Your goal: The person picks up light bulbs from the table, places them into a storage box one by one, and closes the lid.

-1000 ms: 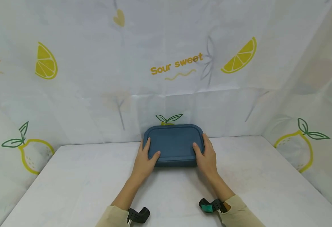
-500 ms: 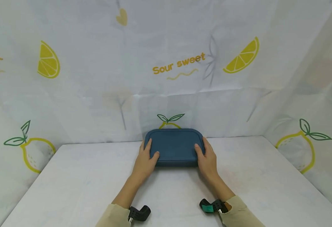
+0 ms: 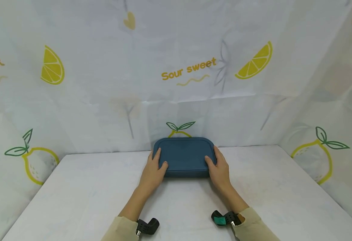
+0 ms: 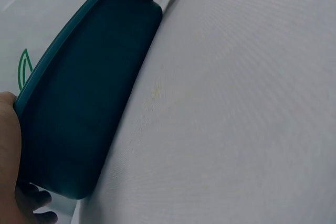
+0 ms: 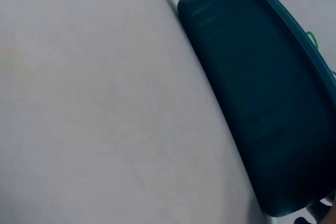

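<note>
A dark blue, lidded rectangular box (image 3: 185, 154) with rounded corners is at the back of the white table, lid side up. My left hand (image 3: 152, 172) holds its left end, thumb over the lid's near corner and fingers along the side. At the opposite end my right hand (image 3: 219, 169) grips the box in the same way, its thumb on the lid. Seen from the left wrist, the front wall of the box (image 4: 86, 93) runs down close to the tabletop. The right wrist view shows that wall of the box (image 5: 257, 93) too; the fingers under the ends are partly hidden.
The white tabletop (image 3: 188, 207) spreads in front of and beside the box. Just behind the box rises a white cloth backdrop (image 3: 103, 83) with lemon prints, and its side panels flank the table. A black camera mount sits on each wrist.
Over the last second the far edge of the box has come down, so it lies flatter and more of its front wall shows. Both hands keep their hold, almost in place.
</note>
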Demonstrator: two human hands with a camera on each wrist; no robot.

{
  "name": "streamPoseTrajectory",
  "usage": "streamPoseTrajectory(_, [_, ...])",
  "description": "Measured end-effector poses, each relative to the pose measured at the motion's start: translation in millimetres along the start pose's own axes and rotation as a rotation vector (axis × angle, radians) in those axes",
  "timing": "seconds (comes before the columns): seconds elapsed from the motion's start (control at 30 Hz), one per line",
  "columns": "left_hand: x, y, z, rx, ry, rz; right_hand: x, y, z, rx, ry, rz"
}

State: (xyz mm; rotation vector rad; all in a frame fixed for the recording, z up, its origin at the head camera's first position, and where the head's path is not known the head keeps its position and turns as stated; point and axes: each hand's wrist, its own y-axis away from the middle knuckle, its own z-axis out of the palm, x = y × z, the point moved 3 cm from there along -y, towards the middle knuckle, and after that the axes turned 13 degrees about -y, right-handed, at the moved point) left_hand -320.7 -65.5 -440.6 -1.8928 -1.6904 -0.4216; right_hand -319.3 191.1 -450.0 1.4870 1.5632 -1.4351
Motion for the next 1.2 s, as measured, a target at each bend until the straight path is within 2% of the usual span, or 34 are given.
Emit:
streamPoseTrajectory(0.2, [-3.2, -3.7, 3.0, 0.016, 0.023, -0.001, 3, -4, 0, -0.014, 0.002, 0.005])
streamPoseTrajectory(0.47, [0.1, -0.8, 7.6, 0.048, 0.043, -0.012, 5, -5, -6, -0.050, 0.023, 0.011])
streamPoseTrajectory(0.67, [1.5, 8.9, 8.8, 0.093, -0.003, -0.042, 12, -6, -8, -0.138, -0.049, 0.091])
streamPoseTrajectory(0.77, [-1.9, 13.4, 6.3, 0.118, -0.021, -0.059, 13, -6, -4, -0.190, -0.075, 0.122])
streamPoseTrajectory(0.97, [-14.5, 12.6, -0.9, 0.176, -0.031, -0.067, 10, -9, 9, -0.240, -0.073, 0.102])
streamPoseTrajectory(1.2, [-25.0, 10.3, 1.7, 0.182, 0.005, -0.057, 11, -3, 14, -0.223, -0.079, 0.096])
